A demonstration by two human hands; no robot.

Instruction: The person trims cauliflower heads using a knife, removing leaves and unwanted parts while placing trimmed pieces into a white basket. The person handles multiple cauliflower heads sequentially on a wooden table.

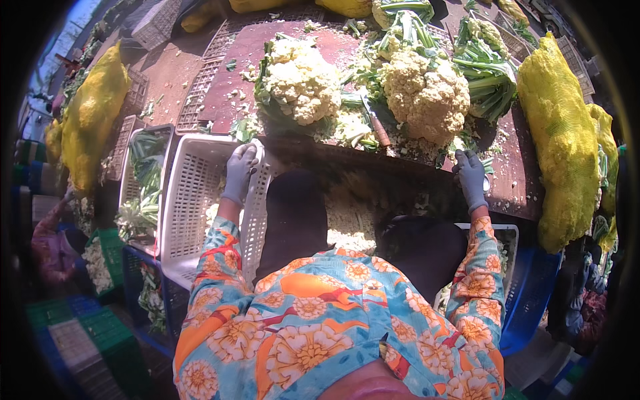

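My left hand, in a grey glove, has its fingers curled at the top right corner of a white plastic crate. My gloved right hand is at the near edge of a reddish-brown tabletop; whether it grips that edge is hard to tell. Before me on the table lie a pale cauliflower head and a larger tan cauliflower head. Between them rests a knife, its wooden handle towards me. Cut leaves and stems surround both heads.
Leafy cauliflowers lie at the table's far right. Full yellow mesh sacks stand right and left. A crate of leaves is beside the white one. A blue crate sits low right. Another person is at far left.
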